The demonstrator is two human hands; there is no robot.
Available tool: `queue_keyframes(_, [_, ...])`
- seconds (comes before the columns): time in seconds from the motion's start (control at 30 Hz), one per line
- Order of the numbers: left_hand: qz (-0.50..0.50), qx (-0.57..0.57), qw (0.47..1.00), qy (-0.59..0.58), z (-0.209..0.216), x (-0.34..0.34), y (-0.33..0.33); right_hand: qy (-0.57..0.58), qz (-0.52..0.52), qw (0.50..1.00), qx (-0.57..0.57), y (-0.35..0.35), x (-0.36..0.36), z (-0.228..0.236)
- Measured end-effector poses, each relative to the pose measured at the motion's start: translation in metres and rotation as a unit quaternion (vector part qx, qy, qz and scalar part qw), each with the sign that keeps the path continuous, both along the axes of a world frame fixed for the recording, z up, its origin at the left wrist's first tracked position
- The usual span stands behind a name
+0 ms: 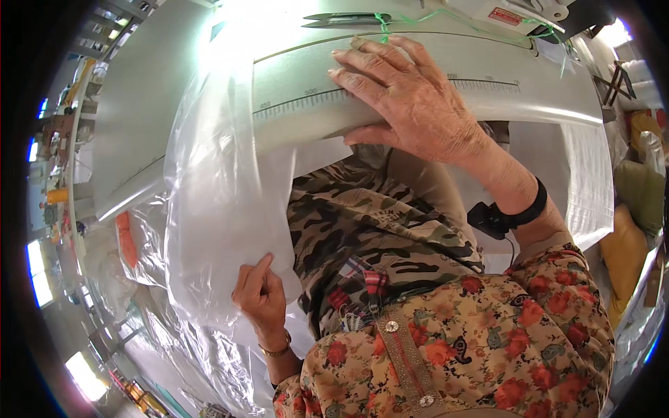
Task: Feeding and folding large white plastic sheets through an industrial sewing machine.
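My right hand (411,97) lies on the pale sewing table (293,73), fingers spread, palm over the printed ruler scale (474,84). Its thumb rests by the table's rounded front edge. A clear plastic sheet (216,209) drapes over that edge to the left and hangs down toward my lap. Low against this film is my left hand (261,292), its fingers curled together and the index finger partly raised. Whether film is pinched between them is hidden. Beyond my right hand lie dark thread snips (341,21) tied with green string (383,26).
A white sewing machine part (516,15) stands at the far right of the table. More translucent film (589,181) hangs off the right side. Crumpled clear plastic (202,362) is heaped at lower left. Yellow and olive bundles (624,261) lie along the right.
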State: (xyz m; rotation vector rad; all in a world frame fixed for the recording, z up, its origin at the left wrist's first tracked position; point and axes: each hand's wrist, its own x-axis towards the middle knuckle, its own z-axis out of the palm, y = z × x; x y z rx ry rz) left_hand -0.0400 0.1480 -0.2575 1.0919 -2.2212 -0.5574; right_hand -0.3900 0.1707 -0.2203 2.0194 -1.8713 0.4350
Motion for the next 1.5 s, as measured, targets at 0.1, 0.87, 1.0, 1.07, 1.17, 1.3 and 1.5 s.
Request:
queue_keyframes(0.1, [0.005,-0.003,1.0,-0.007,0.001,0.001,0.001,-0.029,0.015,0.999,0.001,0.002,0.002,0.0])
queue_keyframes(0.87, [0.027,-0.019,0.998,-0.052,0.001,0.012,0.0,-0.025,0.03,0.997,-0.062,0.004,0.007,-0.001])
queue_keyframes(1.0, [0.02,-0.06,0.997,-0.046,-0.004,0.015,-0.002,-0.055,0.088,0.994,-0.039,-0.003,0.004,0.004])
queue_keyframes(1.07, [0.022,-0.056,0.998,-0.037,-0.004,0.013,-0.002,-0.066,0.086,0.993,-0.053,-0.006,0.004,0.001])
queue_keyframes(1.17, [0.025,-0.053,0.998,-0.027,-0.005,0.013,0.0,-0.082,0.086,0.991,-0.056,-0.006,0.004,-0.004])
queue_keyframes(1.3, [0.025,-0.053,0.998,-0.034,-0.003,0.014,-0.001,-0.098,0.086,0.99,-0.051,-0.005,0.003,-0.002])
queue_keyframes(1.5, [0.049,-0.053,0.996,-0.056,-0.001,0.02,-0.002,-0.061,0.078,0.995,-0.031,0.004,0.008,0.012])
